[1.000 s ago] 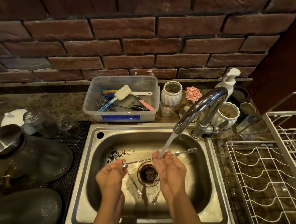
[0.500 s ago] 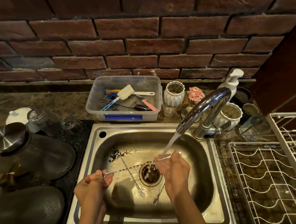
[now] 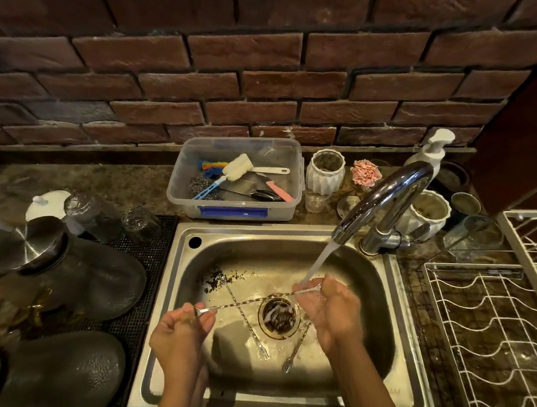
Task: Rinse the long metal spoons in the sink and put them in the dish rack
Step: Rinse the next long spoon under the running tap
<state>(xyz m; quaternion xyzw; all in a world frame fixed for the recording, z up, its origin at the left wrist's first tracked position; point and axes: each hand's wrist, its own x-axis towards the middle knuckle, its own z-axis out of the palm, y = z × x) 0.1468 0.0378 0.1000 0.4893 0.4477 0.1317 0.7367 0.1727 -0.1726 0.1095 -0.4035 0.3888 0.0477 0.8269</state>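
1. The left hand is closed in a pinch, thumb and fingertips gripping one end of a long twisted metal spoon that spans across to the other hand.
2. The right hand is curled around the spoon's far end, fingers wrapped over it — the tip pokes out just above the knuckles.
3. A stream of water from the curved chrome faucet lands on the right hand, where it grips the spoon.
4. Between and below the hands, two more long metal spoons lie on the floor of the stainless steel sink: one long spoon crosses under the held one, and a second spoon lies just left of the right wrist, beside the round drain.
5. The white wire dish rack stands to the right of the right hand, outside the sink — no spoons visible on it.
6. Beyond the hands, past the sink's back edge, sits a clear plastic tub of brushes and scrubbers.
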